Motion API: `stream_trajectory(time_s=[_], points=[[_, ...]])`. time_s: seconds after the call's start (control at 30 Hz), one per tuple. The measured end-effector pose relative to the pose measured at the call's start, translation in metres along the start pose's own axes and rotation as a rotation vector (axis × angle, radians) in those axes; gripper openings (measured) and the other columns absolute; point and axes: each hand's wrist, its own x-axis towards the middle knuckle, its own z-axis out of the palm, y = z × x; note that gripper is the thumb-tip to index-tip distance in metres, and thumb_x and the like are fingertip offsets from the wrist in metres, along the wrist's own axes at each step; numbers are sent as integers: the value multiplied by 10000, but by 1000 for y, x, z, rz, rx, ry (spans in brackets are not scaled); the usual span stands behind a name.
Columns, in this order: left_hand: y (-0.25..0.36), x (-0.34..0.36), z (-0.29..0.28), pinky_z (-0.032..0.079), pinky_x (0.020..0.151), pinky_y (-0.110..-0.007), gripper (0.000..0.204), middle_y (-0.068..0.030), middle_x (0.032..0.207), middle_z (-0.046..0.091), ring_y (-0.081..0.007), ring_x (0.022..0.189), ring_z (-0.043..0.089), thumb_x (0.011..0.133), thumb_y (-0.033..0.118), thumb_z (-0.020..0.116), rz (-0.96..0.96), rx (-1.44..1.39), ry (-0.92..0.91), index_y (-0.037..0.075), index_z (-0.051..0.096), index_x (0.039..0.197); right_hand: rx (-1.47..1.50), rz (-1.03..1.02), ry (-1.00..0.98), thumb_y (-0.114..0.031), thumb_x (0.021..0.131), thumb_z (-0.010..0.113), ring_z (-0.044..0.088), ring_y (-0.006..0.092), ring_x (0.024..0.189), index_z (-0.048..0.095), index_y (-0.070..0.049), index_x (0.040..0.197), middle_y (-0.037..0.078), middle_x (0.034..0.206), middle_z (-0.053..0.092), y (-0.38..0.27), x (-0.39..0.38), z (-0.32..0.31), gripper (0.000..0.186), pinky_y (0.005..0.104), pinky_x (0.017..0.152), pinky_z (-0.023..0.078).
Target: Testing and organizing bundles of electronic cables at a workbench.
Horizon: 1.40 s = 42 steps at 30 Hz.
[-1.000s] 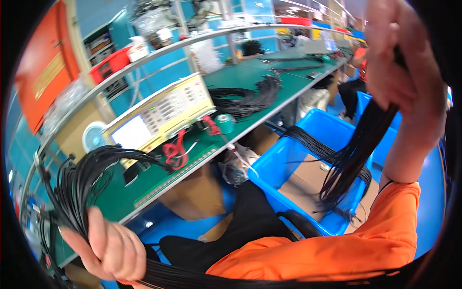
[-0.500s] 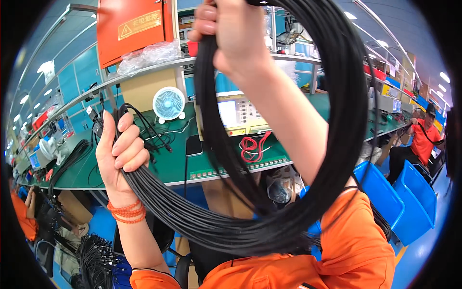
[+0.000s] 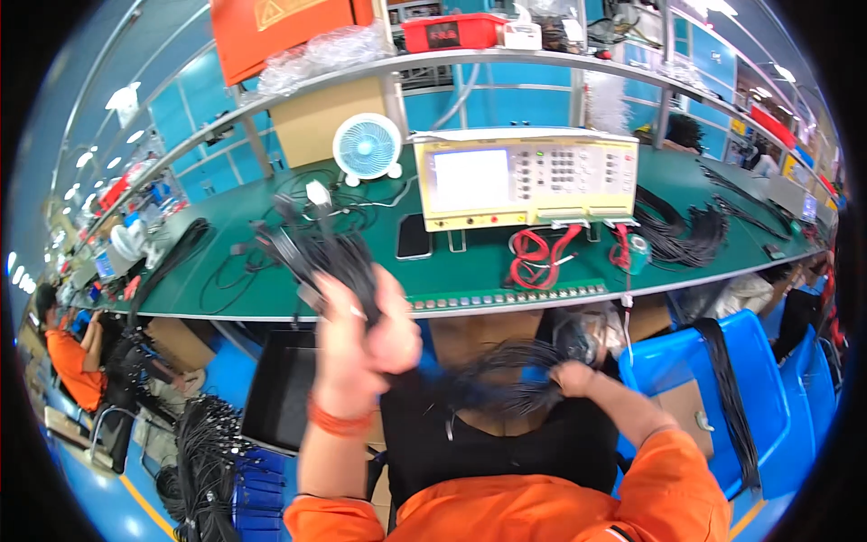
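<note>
My left hand point(image 3: 357, 339), a red beaded bracelet on its wrist, is closed around one end of a bundle of black cables point(image 3: 330, 257), raised in front of the green bench. Loose cable ends and connectors stick up above the fist, blurred. My right hand point(image 3: 573, 379) is low over my lap, closed on another stretch of black cables point(image 3: 497, 379), which is smeared by motion. How the two stretches join is hidden by my left hand and the blur.
On the green bench point(image 3: 334, 294) stand a small fan point(image 3: 367, 149), a phone point(image 3: 414, 237), a cream test instrument point(image 3: 578, 176) and red leads point(image 3: 537, 262). Black cables hang over a blue bin point(image 3: 768, 397) at right. Cable bundles point(image 3: 203, 470) hang at lower left; a co-worker point(image 3: 77, 361) sits beyond.
My right hand has come down from high up to my lap, bringing the large cable loop down. My left hand has moved right and lower, still gripping cables. The view has shifted too.
</note>
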Motion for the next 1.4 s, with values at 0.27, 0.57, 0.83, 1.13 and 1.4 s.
stream_trajectory(time_s=[0.27,0.57,0.83,1.13,1.4], points=[[-155,-32,-10,211,344,-214,838,26,459,318,-75,340,258,552,881,273,-315,-295,126,93,425,795,232,204,-289,-199,730,614,629,231,862,674,-114,910,87,889,660,-21,1,1,208,361,713,499],[-198,-74,-1,296,402,-203,895,7,581,450,-70,466,385,620,854,130,-309,140,529,56,473,839,1246,-168,615,-181,660,783,513,42,531,651,-50,844,17,686,588,-125,-40,-140,261,196,488,430],[-203,-88,-39,363,434,-209,416,0,558,443,-64,479,421,891,447,482,-485,145,160,48,502,777,1706,-103,554,-54,799,641,571,82,560,578,13,822,41,671,610,-131,-20,-129,95,205,506,449],[-233,-82,-39,489,658,-296,277,-135,813,628,-186,759,634,728,70,640,-281,912,109,10,567,988,1190,193,625,-223,713,731,575,127,518,515,-5,753,66,631,567,-131,-12,-108,310,250,497,473],[-239,-85,-53,447,553,-244,308,-52,691,516,-119,587,518,909,320,494,-280,302,48,16,466,874,1639,250,740,-58,850,570,517,46,519,446,-27,729,27,683,558,-127,-8,-109,176,182,464,430]])
